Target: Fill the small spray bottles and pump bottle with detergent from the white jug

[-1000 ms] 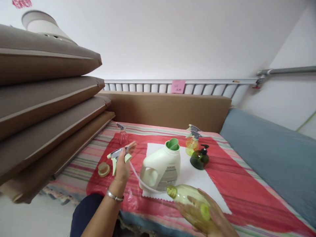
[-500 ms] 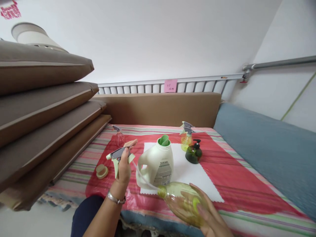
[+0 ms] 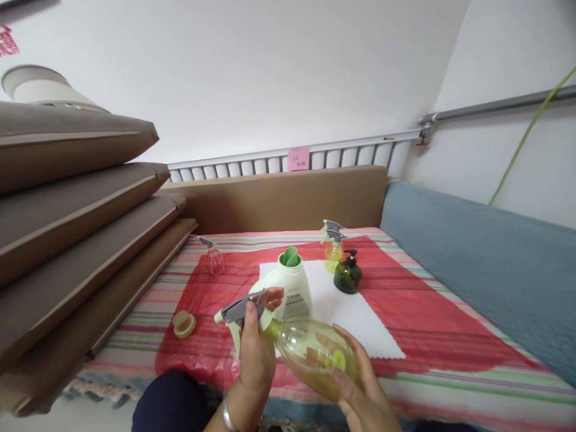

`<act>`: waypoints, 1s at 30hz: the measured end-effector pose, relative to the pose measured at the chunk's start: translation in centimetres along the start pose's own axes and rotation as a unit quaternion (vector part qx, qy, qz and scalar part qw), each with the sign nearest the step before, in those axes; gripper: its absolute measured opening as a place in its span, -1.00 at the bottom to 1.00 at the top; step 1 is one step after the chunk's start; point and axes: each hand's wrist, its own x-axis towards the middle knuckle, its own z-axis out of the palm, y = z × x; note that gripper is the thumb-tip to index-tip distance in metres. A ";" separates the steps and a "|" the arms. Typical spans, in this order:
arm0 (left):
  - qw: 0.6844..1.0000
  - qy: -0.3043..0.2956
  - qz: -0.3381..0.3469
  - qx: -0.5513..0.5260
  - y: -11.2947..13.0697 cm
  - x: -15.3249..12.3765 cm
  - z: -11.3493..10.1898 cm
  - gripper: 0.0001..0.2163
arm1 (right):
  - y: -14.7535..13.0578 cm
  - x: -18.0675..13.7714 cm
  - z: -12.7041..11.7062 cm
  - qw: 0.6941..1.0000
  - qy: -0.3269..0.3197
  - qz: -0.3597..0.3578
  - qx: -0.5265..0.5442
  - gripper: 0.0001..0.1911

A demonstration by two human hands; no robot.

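Spray head (image 3: 240,309) in left hand (image 3: 258,357), now at neck (image 3: 273,329) of yellow bottle (image 3: 299,351)

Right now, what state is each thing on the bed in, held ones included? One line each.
Trigger sprayer head: in left fingers, at the bottle's neck; seating unclear
Yellow-green bottle: tilted, in right fingers
White jug: upright, uncapped, green spout showing
Pale round cap: lying loose
Pink spray bottle: standing, sprayer on
Front yellow spray bottle: standing, sprayer on
Dark green pump bottle: standing, pump on
Red sheet: spread out
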 end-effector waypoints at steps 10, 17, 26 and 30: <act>0.996 0.054 -0.041 -0.065 1.1 1.0 0.4 -0.60 | 0.3 -0.4 -0.4 0.999 0.022 -0.034 -0.011 -0.23; 0.983 0.069 -0.099 -0.136 1.6 0.6 1.9 -0.62 | 1.9 0.2 0.4 0.995 0.005 -0.022 0.101 -0.27; 0.978 0.047 -0.107 -0.174 0.8 -0.8 2.0 -0.65 | 2.5 0.8 0.2 0.989 0.007 -0.067 0.133 -0.27; 0.981 0.061 -0.112 -0.147 0.9 -0.8 2.1 -0.66 | 2.7 0.5 0.1 0.992 -0.004 -0.076 0.105 -0.19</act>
